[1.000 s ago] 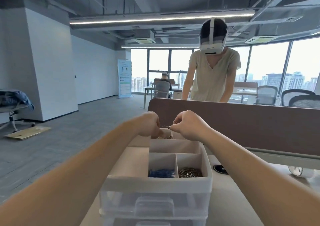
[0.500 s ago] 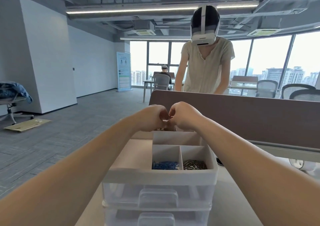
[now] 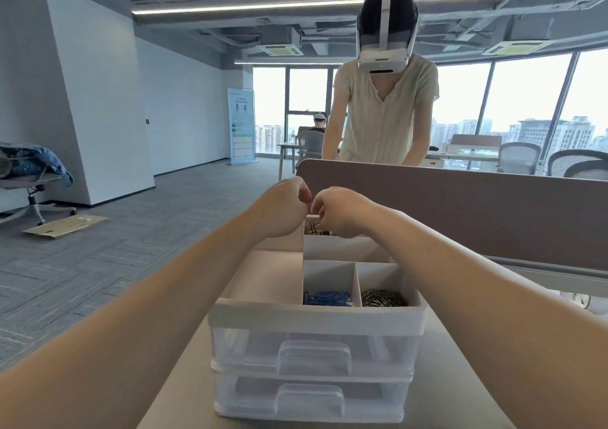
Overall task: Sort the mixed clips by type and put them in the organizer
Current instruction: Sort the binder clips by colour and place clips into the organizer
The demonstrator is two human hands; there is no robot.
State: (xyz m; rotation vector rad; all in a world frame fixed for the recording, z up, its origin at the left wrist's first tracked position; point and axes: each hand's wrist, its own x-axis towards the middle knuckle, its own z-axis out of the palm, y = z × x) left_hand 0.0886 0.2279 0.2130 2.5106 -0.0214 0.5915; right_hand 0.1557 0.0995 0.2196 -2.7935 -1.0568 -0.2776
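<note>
A white organizer (image 3: 316,316) with a divided top tray and two clear drawers stands on the table in front of me. Blue paper clips (image 3: 326,298) lie in its near middle compartment and metal clips (image 3: 383,298) in the near right one. A pile of mixed metal clips (image 3: 314,226) fills the far compartment. My left hand (image 3: 283,209) and my right hand (image 3: 339,211) meet with curled fingers just above that pile. Between their fingertips they pinch a small metal clip (image 3: 309,205), mostly hidden.
A brown desk partition (image 3: 460,211) runs behind the organizer. A person wearing a headset (image 3: 383,106) bends over the far side. Office chairs (image 3: 518,162) stand at the right, and a chair with a blue jacket (image 3: 33,171) at the left.
My hands have come close together over the far compartment. The view has shifted, so the organizer and hands sit a little further right.
</note>
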